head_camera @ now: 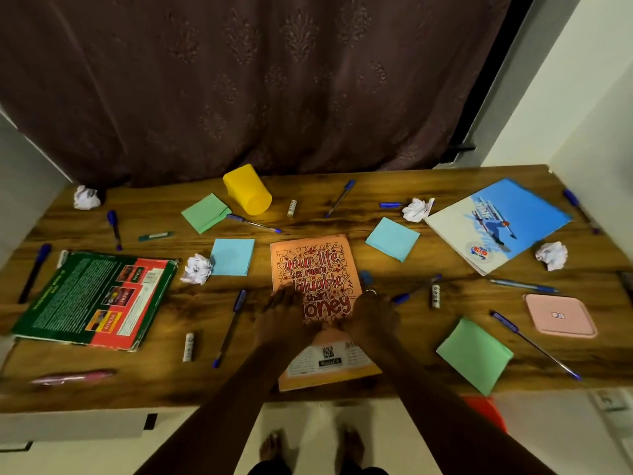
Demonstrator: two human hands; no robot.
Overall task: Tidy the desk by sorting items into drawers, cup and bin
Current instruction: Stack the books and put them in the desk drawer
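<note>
Both hands lie on the orange paperback notebook with red lettering point(317, 265), which sits in the lower middle of the frame, its near end close to the front edge of the wooden desk point(376, 186). The left hand point(284, 311) rests flat on the cover with its fingers stretched out. The right hand point(373, 315) sits at the notebook's right edge, a ring on one finger; the dark blur hides whether its fingers curl round that edge. Just left of the left hand lies a blue ballpoint pen point(229, 329), and beyond it a white cylindrical battery point(188, 347). Right of the right hand stands a second white battery point(435, 296). A light blue sticky-note pad point(233, 257) lies beside the notebook's upper left corner, with a crumpled white paper ball point(197, 269) touching its left side. Further up, the yellow plastic cup point(248, 190) lies tipped on its side next to a green sticky-note pad point(205, 212). At the left of the frame is a green and red hardback book point(96, 299), at the upper right a blue and white exercise book point(496, 224), and at the far right a pink square lid point(560, 315). Below the desk edge at the lower right, part of a red bin point(486, 411) shows.
</note>
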